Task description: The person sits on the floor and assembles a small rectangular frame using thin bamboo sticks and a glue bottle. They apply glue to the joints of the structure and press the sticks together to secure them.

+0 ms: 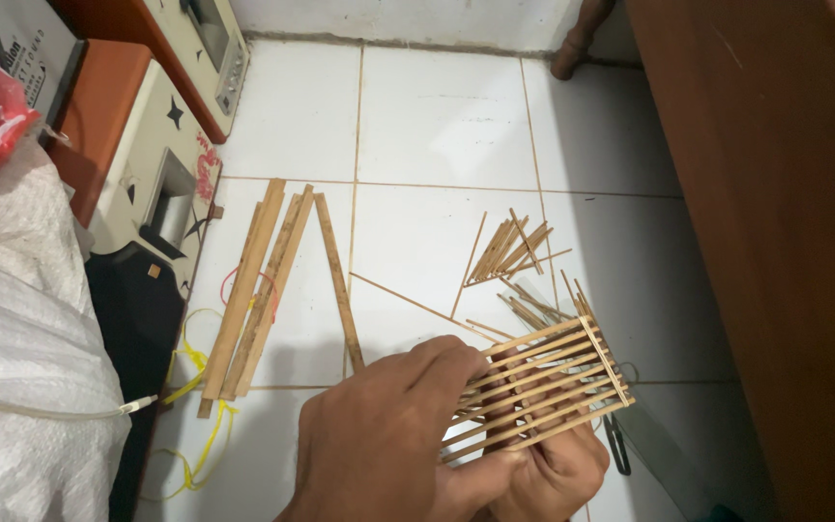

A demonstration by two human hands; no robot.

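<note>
Two hands grip one small lattice of thin bamboo sticks (543,387) above the white tile floor (437,116). Your left hand (388,435) curls closed over its near end; your right hand (548,464) cups it from beneath, fingers showing between the slats. It looks light, springy and easily snapped, so hold the crossbar edges. Loose sticks (509,246) lie beyond your fingertips.
</note>
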